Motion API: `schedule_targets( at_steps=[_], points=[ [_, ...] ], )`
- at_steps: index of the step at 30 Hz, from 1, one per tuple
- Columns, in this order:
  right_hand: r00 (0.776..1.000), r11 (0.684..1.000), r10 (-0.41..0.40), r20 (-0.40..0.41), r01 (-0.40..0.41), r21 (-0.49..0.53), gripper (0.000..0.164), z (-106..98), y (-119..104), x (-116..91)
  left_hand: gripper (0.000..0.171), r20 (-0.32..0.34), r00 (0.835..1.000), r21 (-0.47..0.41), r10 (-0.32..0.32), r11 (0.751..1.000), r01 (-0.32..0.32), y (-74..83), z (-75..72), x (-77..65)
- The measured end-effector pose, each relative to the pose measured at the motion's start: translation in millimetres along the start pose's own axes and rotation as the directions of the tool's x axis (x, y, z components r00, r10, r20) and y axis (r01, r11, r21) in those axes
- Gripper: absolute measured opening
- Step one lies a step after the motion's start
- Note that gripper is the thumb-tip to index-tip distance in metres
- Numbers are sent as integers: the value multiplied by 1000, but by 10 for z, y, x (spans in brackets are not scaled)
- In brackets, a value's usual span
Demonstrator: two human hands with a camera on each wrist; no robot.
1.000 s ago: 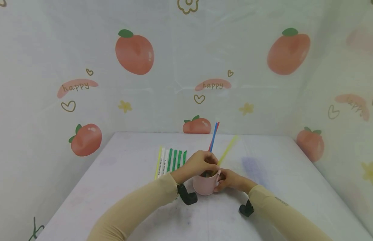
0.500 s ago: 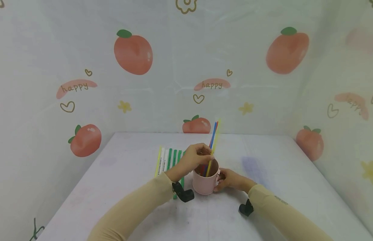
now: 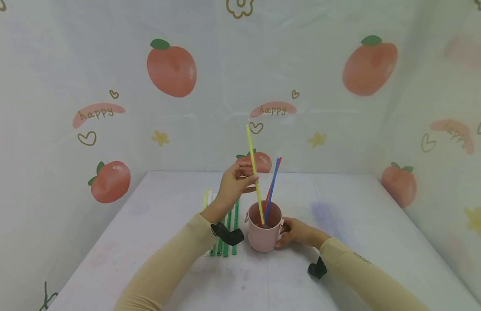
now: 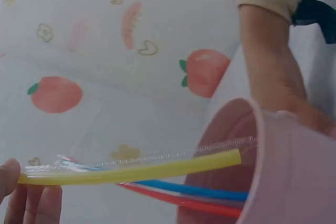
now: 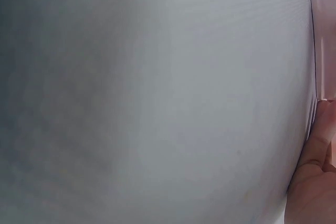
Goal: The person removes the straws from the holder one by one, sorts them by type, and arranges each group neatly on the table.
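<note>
My left hand [image 3: 233, 185] pinches a yellow drinking straw [image 3: 251, 147] partway along its length, above a small pink bucket [image 3: 262, 241]. The straw's lower end reaches down inside the bucket's mouth; a clear wrapper shows around it in the left wrist view. A blue straw [image 4: 194, 188] and a red straw [image 4: 168, 197] lean inside the bucket, their tops sticking out well above the rim. On the bucket's right side my right hand [image 3: 300, 232] grips it with thumb and fingers, near the ear on its wall. The right wrist view catches only part of this hand and the bucket.
Left of the bucket several green-and-white wrapped straws [image 3: 226, 249] lie side by side on the white table [image 3: 154, 259], partly hidden by my left arm. One more yellow straw [image 3: 205, 198] lies at their left. A fruit-printed white curtain [image 3: 221, 77] stands behind.
The yellow straw first tipped from leaning right to standing beside the others. Since then my left hand has lifted it up and left, leaving red and blue inside. The right hand stayed put.
</note>
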State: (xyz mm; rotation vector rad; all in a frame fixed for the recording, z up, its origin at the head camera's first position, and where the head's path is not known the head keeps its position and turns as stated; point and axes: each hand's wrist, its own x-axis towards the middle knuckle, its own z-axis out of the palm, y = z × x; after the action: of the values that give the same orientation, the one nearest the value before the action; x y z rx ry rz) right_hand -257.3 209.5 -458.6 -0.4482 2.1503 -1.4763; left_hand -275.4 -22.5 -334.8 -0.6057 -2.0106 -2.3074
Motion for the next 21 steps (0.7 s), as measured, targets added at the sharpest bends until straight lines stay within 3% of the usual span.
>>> schedule_targets(
  at_steps=[5, 12, 21],
  points=[
    [1000, 1000, -15, 0, 15, -4, 47, 4, 9, -6, 41, -77, 997, -39, 18, 999, -21, 133, -129, 66],
    [999, 999, -34, 0, 34, -10, 47, -6, 24, -5, 45, -141, 990, -88, -18, 996, 5, 257, -416, 138],
    [999, 999, -36, 3, 36, 1, 46, 4, 27, -4, 49, -230, 967, -48, -109, 994, 101, 192, -845, 152]
  ],
)
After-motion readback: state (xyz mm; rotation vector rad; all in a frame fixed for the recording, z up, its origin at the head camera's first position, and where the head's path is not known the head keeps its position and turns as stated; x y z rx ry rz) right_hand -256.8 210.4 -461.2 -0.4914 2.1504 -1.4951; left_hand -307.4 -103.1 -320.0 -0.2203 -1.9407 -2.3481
